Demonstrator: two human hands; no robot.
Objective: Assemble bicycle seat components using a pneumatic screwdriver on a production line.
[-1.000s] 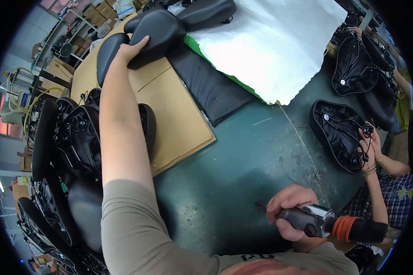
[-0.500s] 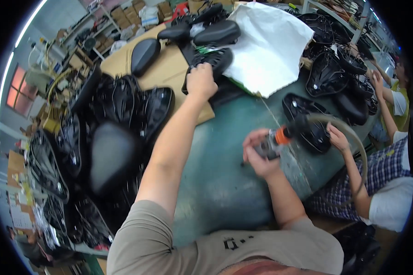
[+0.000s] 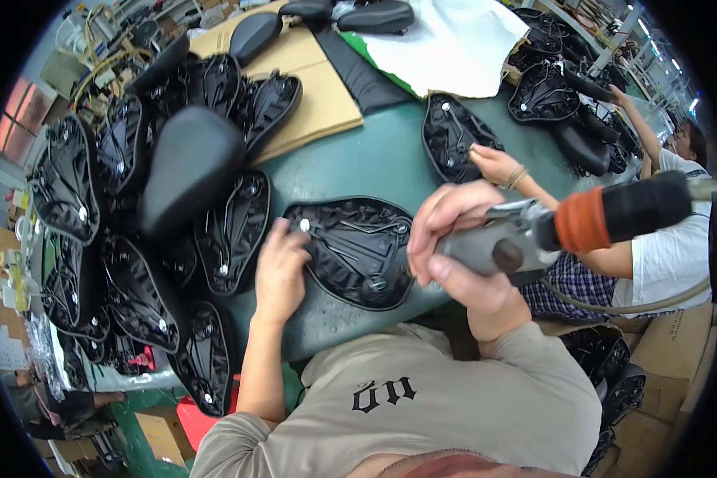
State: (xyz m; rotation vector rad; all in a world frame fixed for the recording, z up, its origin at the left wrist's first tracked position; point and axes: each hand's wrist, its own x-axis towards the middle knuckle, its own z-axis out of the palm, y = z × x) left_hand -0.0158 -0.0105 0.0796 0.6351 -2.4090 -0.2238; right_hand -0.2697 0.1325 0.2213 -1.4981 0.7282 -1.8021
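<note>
A black bicycle saddle [image 3: 350, 255] lies underside up on the green table right in front of me, its ribbed shell and metal rails showing. My left hand [image 3: 280, 271], a little blurred, is at the saddle's left edge with its fingers apart; whether they touch the rim I cannot tell. In my right hand [image 3: 462, 239] is a grey air screwdriver [image 3: 498, 243] with an orange band and a black end, held above the saddle's right end. My fingers hide its tip.
Several upturned saddles and one upright saddle [image 3: 195, 167] are heaped on the left. Cardboard [image 3: 311, 88] and a white sheet [image 3: 446, 48] lie at the back. On the right, a co-worker's hand [image 3: 494, 166] reaches to another upturned saddle [image 3: 454, 135]. A hose [image 3: 629, 309] runs behind the screwdriver.
The saddle my left hand gripped at the back is now in front of me, and that hand has come back, fingers loosened. My right hand has lifted the screwdriver closer to the camera.
</note>
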